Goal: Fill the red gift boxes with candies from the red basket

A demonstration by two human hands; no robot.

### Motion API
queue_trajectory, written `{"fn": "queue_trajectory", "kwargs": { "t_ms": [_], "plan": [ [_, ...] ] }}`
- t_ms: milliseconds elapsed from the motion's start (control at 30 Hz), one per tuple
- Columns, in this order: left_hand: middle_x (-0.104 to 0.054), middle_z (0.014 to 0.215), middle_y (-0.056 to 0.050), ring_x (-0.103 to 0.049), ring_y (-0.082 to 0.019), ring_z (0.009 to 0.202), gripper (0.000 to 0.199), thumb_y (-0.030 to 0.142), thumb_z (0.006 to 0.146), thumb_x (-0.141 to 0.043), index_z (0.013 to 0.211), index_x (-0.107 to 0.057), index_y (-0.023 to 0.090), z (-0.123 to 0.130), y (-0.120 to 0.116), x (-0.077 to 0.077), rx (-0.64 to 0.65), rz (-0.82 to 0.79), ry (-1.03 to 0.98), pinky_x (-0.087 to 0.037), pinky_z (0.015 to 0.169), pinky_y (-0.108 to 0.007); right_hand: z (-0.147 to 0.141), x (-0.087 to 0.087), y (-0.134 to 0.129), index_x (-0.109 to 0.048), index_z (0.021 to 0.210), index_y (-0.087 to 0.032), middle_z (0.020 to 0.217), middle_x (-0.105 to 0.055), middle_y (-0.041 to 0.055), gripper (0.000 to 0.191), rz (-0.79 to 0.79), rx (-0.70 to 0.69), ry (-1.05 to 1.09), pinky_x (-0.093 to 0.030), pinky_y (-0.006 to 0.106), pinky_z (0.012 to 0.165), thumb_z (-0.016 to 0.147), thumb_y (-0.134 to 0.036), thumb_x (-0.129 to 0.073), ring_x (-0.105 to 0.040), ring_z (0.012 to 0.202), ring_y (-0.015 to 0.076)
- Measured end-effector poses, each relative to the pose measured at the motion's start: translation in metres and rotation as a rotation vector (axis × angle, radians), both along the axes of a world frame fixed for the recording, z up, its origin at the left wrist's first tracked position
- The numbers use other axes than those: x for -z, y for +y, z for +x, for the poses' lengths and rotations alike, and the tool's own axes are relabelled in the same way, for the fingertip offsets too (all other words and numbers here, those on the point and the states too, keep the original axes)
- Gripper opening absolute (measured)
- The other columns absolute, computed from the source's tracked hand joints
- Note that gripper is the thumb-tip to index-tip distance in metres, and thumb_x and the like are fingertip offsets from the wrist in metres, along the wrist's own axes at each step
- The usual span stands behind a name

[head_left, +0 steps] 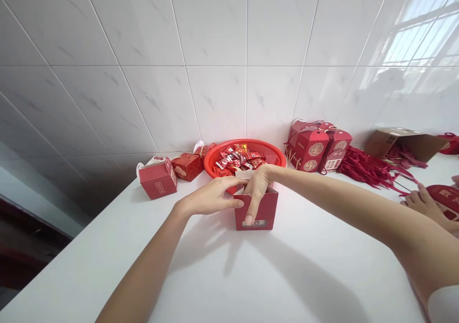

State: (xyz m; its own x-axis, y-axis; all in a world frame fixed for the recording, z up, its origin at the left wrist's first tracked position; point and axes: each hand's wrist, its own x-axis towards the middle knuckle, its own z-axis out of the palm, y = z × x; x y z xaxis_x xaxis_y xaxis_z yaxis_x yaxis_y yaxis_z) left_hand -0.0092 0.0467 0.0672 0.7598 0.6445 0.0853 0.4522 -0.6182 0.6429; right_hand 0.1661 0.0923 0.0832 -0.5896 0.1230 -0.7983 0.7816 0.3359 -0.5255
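Note:
A red paper gift box (263, 207) with a small clear window low on its front stands upright and open-topped on the white table. My left hand (211, 196) grips its left side, thumb at the front edge and fingers over the rim. My right hand (257, 189) reaches down into the box; its fingers are hidden inside, while the thumb hangs outside over the front wall, near the window. Whether those hidden fingers hold anything cannot be seen. Right behind the box is a red plastic basket (274, 152) of wrapped candies (244, 159).
Left of the basket are a closed red box (158, 179) and a patterned red box (188, 165). Several upright gift boxes (311, 148), a heap of red ribbons (371, 167) and a tipped cardboard carton (405, 139) stand right. Another person's hand (426, 206) touches a red piece. A tiled wall borders the back.

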Motion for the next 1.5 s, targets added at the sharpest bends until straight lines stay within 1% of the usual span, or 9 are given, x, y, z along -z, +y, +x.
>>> {"fn": "queue_trajectory", "kwargs": {
  "t_ms": [133,267,500,767,967,1100,1233,1400,1500],
  "plan": [
    [-0.069,0.118,-0.006,-0.061,-0.029,0.114,0.035,0.038,0.087,-0.063,0.119,-0.066,0.024,0.001,0.0,0.0,-0.005,0.003,0.026,-0.048,0.093,-0.036,0.001,0.0,0.004,-0.066,0.079,-0.018,0.075,-0.069,-0.0002,0.058,0.019,-0.002,-0.04,-0.049,0.024,0.054,0.056,-0.069,-0.082,-0.066,0.072,0.0181],
    [-0.068,0.122,-0.006,-0.06,-0.029,0.117,0.036,0.039,0.087,-0.061,0.121,-0.065,0.025,0.001,0.0,0.0,-0.002,0.027,0.04,-0.048,0.094,-0.037,0.006,-0.006,0.002,-0.069,0.087,-0.021,0.085,-0.07,-0.0013,0.052,0.108,-0.017,0.011,-0.052,0.024,0.068,0.06,-0.062,-0.084,-0.067,0.084,0.0185],
    [-0.067,0.126,-0.007,-0.059,-0.03,0.119,0.044,0.04,0.086,-0.062,0.128,-0.062,0.026,0.001,0.002,0.002,-0.022,0.047,0.032,-0.047,0.095,-0.037,0.009,0.001,0.003,-0.066,0.084,-0.021,0.082,-0.069,-0.002,0.05,0.032,0.028,0.077,-0.053,0.027,0.064,0.056,-0.057,-0.088,-0.067,0.078,0.0192],
    [-0.068,0.123,-0.005,-0.061,-0.028,0.115,0.041,0.038,0.086,-0.062,0.126,-0.064,0.027,0.002,0.003,0.002,0.004,0.051,0.051,-0.048,0.092,-0.035,0.005,0.001,0.001,-0.067,0.081,-0.02,0.078,-0.07,0.0007,0.052,-0.029,0.069,-0.044,-0.052,0.028,0.059,0.053,-0.058,-0.088,-0.067,0.074,0.0202],
    [-0.069,0.122,-0.006,-0.061,-0.028,0.115,0.04,0.04,0.087,-0.062,0.124,-0.064,0.025,0.001,0.002,0.001,0.01,0.054,0.03,-0.049,0.091,-0.034,0.01,-0.018,-0.006,-0.071,0.076,-0.022,0.075,-0.068,-0.0028,0.047,0.278,0.019,0.108,-0.049,0.027,0.071,0.047,-0.053,-0.092,-0.065,0.081,0.0196],
    [-0.07,0.12,-0.005,-0.064,-0.026,0.109,0.037,0.042,0.091,-0.058,0.123,-0.065,0.026,0.001,0.001,0.001,0.014,0.051,0.031,-0.05,0.088,-0.032,0.02,-0.041,-0.01,-0.072,0.068,-0.02,0.069,-0.066,-0.0016,0.042,0.469,0.0,0.069,-0.046,0.029,0.068,0.061,-0.06,-0.082,-0.063,0.074,0.0191],
    [-0.069,0.122,-0.005,-0.064,-0.025,0.11,0.038,0.04,0.094,-0.053,0.127,-0.063,0.025,0.002,0.004,0.007,-0.053,0.094,-0.027,-0.05,0.089,-0.031,0.04,-0.059,-0.016,-0.075,0.085,-0.019,0.082,-0.072,0.0031,0.041,0.64,0.085,0.33,-0.047,0.03,0.07,0.075,-0.058,-0.072,-0.065,0.081,0.0205],
    [-0.073,0.114,-0.004,-0.069,-0.023,0.093,0.069,0.036,0.09,-0.057,0.154,-0.034,0.028,0.005,0.01,0.017,-0.241,0.127,-0.059,-0.052,0.086,-0.034,0.066,-0.05,-0.028,-0.071,0.107,-0.019,0.107,-0.071,0.0076,0.048,0.92,0.374,0.665,-0.05,0.033,0.082,0.073,-0.053,-0.074,-0.064,0.098,0.0246],
    [-0.072,0.119,-0.004,-0.07,-0.023,0.092,0.06,0.033,0.089,-0.059,0.147,-0.047,0.027,0.007,0.012,0.021,-0.277,0.12,-0.074,-0.053,0.085,-0.034,0.077,-0.032,-0.029,-0.068,0.117,-0.021,0.116,-0.069,0.0077,0.055,0.957,0.425,0.636,-0.049,0.034,0.083,0.07,-0.049,-0.077,-0.062,0.104,0.0265]
  ]
}}
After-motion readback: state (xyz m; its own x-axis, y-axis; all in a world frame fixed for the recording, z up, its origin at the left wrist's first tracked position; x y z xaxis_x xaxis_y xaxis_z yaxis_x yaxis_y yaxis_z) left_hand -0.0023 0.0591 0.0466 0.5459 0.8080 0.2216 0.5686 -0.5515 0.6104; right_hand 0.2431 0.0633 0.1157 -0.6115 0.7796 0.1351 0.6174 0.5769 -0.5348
